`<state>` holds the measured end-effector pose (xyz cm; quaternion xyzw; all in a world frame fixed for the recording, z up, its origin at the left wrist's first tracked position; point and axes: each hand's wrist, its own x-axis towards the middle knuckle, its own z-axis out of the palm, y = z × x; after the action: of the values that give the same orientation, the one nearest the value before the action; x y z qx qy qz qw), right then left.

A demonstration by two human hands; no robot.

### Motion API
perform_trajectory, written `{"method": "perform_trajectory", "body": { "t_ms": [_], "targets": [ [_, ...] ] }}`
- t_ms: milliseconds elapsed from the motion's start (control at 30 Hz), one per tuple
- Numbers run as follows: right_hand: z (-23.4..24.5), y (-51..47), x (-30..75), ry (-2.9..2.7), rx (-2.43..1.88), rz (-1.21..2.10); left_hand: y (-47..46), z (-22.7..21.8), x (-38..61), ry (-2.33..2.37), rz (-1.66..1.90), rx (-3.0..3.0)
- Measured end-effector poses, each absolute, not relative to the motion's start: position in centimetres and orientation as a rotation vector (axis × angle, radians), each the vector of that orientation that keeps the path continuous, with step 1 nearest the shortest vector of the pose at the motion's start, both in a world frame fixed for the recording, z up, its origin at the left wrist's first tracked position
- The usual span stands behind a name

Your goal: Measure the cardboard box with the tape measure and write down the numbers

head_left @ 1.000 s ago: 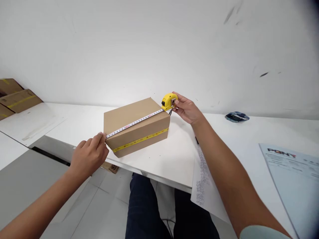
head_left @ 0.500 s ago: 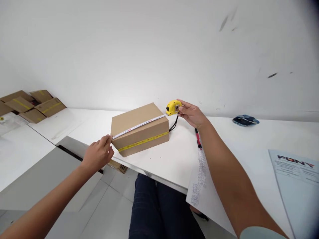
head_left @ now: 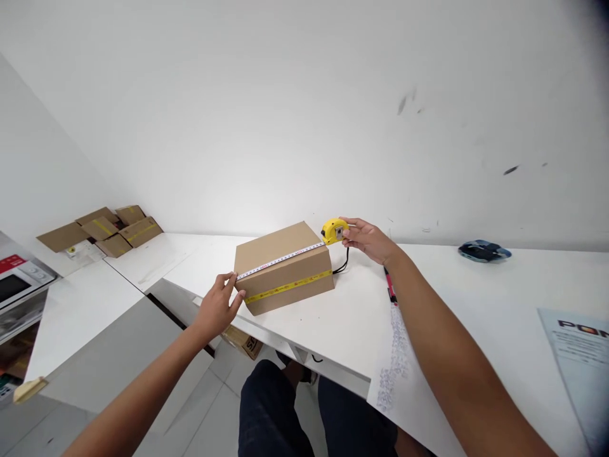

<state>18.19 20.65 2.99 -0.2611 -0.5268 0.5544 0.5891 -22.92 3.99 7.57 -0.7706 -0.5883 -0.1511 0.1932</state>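
Note:
A brown cardboard box (head_left: 280, 254) with a yellow tape band sits near the front edge of the white table (head_left: 342, 317). A white measuring tape blade (head_left: 278, 259) runs along the box's top front edge. My left hand (head_left: 217, 307) pinches the blade's end at the box's near left corner. My right hand (head_left: 367, 239) grips the yellow tape measure case (head_left: 333, 230) at the box's far right corner. A black strap hangs from the case.
A red pen (head_left: 389, 287) lies by my right forearm, beside a printed sheet (head_left: 392, 355) overhanging the table edge. A dark blue object (head_left: 484, 251) rests by the wall. Several flat cardboard boxes (head_left: 102, 230) lie far left. Another paper (head_left: 583, 355) is at right.
The view has pulled back and tilted up, so the box and hands look smaller and sit lower right. Both hands keep the tape stretched along the box.

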Motion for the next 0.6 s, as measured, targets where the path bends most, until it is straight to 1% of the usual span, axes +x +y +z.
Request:
{"method": "perform_trajectory", "body": {
  "t_ms": [233, 433, 600],
  "targets": [
    [3.4, 20.3, 17.6, -1.245, -0.608, 1.299, 4.3, 7.2, -23.2, -1.658, -0.519, -2.226],
    [4.1, 19.7, 17.8, -1.375, -0.75, 1.228, 4.1, 7.7, -23.6, -1.748, -0.605, -2.267],
    [4.6, 19.2, 16.9, -1.461, -0.916, 1.042, 4.4, 8.4, -24.0, -1.822, -0.698, -2.289]
  ]
}}
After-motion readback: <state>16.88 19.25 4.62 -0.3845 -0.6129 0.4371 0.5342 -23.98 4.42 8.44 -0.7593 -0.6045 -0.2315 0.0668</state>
